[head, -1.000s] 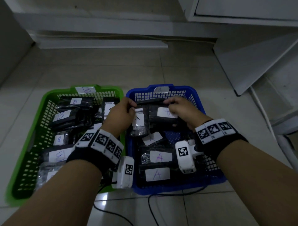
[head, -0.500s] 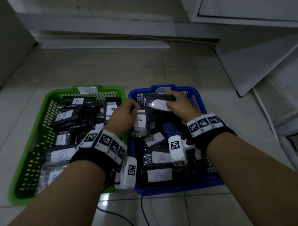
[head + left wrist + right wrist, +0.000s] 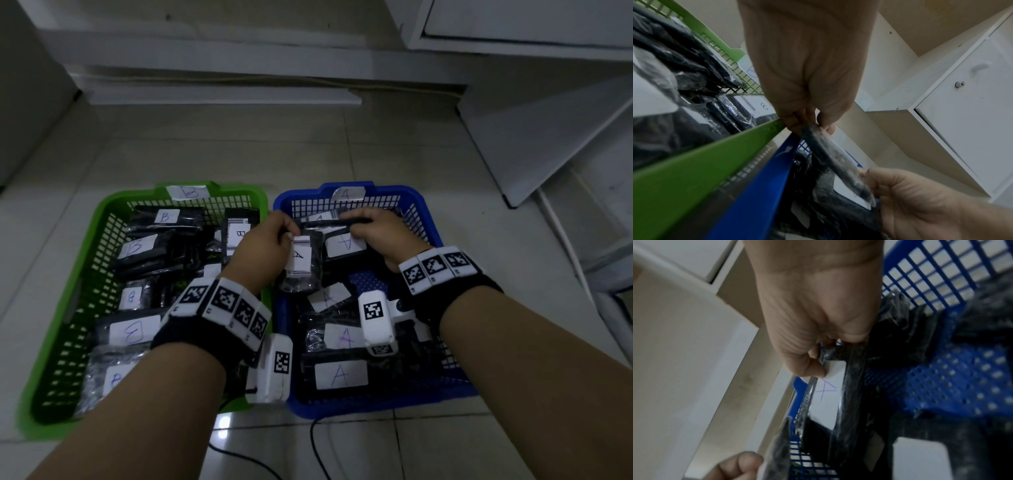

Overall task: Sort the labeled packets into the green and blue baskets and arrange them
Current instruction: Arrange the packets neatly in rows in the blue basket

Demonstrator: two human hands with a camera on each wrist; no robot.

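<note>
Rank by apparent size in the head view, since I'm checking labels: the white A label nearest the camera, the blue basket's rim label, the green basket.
1. Green plastic basket
2. Near white A label
3. Blue basket's rim label, though it lies farther from the camera.

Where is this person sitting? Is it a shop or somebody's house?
Probably a room indoors, maybe a storeroom or home; I can't tell which. The green plastic basket and blue plastic basket sit on a pale tiled floor, beside a white cabinet with a lock.

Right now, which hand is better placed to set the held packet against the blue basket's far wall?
Right. The right hand grips the packet nearer the blue basket far wall; the left hand pinches its end.
</note>
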